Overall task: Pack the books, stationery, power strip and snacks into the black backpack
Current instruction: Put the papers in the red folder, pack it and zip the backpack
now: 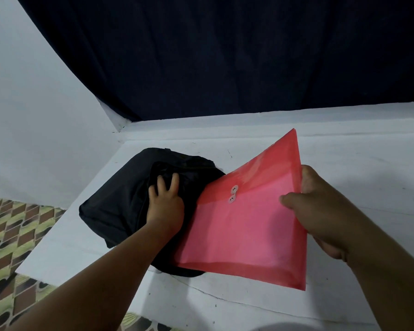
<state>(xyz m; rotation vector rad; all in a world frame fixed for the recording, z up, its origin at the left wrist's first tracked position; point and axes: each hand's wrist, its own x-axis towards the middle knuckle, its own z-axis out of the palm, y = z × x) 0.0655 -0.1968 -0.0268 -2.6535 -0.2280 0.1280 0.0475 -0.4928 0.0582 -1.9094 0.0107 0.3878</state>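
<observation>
The black backpack (120, 201) lies flat on the white table (344, 163), left of centre. My left hand (164, 201) rests on its top, fingers reaching into the dark opening and gripping the fabric edge. My right hand (320, 206) holds a translucent red plastic envelope folder (244, 225) with a string-and-button clasp, thumb on its front and fingers behind its right edge. The folder is tilted, its left corner over the backpack next to my left hand. The inside of the backpack is too dark to make out.
A dark blue curtain (225, 56) hangs behind the table and a white wall (34, 115) stands at the left. Patterned green and brown floor (12, 235) shows past the table's left edge.
</observation>
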